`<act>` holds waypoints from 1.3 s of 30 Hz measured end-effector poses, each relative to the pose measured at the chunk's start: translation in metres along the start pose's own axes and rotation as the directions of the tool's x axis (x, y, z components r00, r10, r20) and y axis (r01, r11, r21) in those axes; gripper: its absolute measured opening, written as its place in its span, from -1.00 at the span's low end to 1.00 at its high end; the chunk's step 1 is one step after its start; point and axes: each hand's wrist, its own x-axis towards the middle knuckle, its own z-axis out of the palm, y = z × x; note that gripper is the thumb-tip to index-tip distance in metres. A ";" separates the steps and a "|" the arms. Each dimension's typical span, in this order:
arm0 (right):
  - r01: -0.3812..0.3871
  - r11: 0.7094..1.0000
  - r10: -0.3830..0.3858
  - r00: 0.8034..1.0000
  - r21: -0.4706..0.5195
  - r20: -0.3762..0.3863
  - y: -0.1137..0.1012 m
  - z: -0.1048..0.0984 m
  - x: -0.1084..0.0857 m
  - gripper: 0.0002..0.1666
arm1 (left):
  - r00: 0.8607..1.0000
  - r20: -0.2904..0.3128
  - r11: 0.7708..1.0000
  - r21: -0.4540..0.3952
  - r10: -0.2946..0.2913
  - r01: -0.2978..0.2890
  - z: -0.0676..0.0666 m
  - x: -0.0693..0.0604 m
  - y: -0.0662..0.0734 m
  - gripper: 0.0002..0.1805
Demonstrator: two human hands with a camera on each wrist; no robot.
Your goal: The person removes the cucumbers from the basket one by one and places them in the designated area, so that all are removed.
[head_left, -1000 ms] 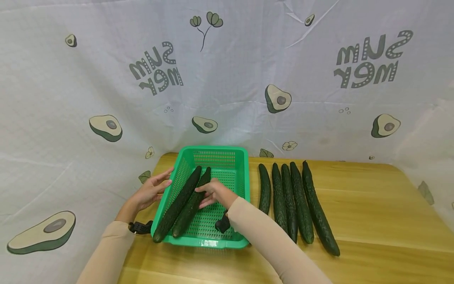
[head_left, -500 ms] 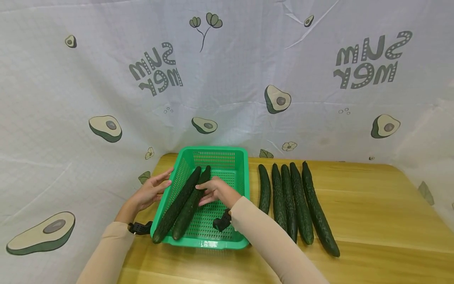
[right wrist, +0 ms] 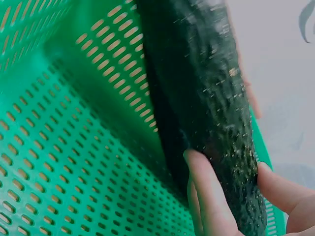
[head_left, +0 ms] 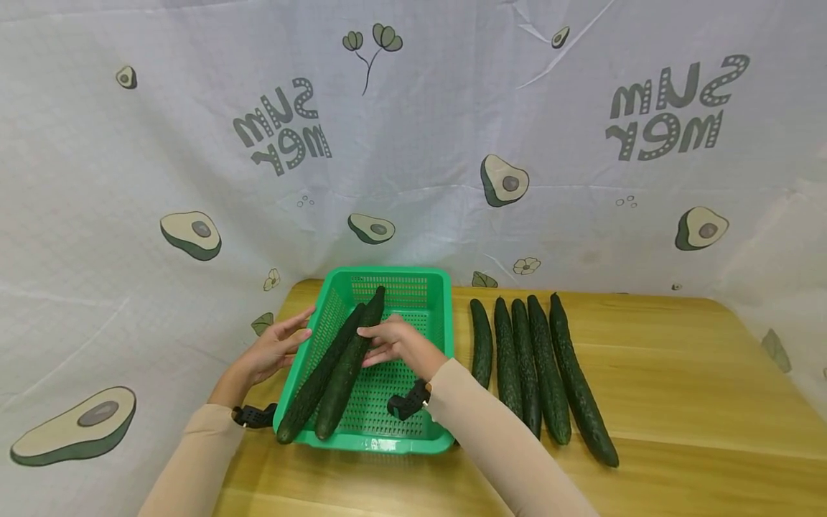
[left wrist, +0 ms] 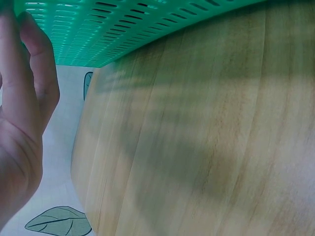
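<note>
My right hand (head_left: 397, 345) grips a dark green cucumber (head_left: 346, 380) around its middle, thumb on one side and fingers on the other. In the right wrist view this bumpy cucumber (right wrist: 206, 98) slants across the basket. A second cucumber (head_left: 310, 395) lies just to its left, inside the green plastic basket (head_left: 441, 316), its near end on the front rim. At the basket's left wall, my left hand (head_left: 274, 348) touches the outside with its fingers fairly straight. The left wrist view has that hand (left wrist: 27, 98) against the slotted wall (left wrist: 113, 29).
Several cucumbers (head_left: 545, 373) lie side by side on the wooden table (head_left: 672, 373), right of the basket. A white cloth (head_left: 426, 143) printed with avocados hangs behind the table and along its left side.
The cucumber in my right hand has moved up and away from me, its far end now higher against the basket's back wall. My left hand has stayed in place.
</note>
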 end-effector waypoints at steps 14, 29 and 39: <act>0.121 0.992 -0.122 0.991 0.018 0.058 -0.011 -0.012 -0.014 -0.07 | 1.000 -0.002 1.000 0.014 0.007 -0.007 0.002 0.000 0.004 -0.27; 0.220 0.971 -0.227 0.972 0.098 0.063 -0.019 -0.032 -0.036 -0.15 | 1.000 -0.001 1.000 0.011 0.007 -0.007 0.001 0.002 0.002 -0.28; 0.286 0.957 -0.288 0.954 0.043 0.078 -0.018 -0.046 -0.058 -0.12 | 1.000 -0.010 1.000 0.005 -0.004 0.004 0.001 -0.001 0.001 -0.28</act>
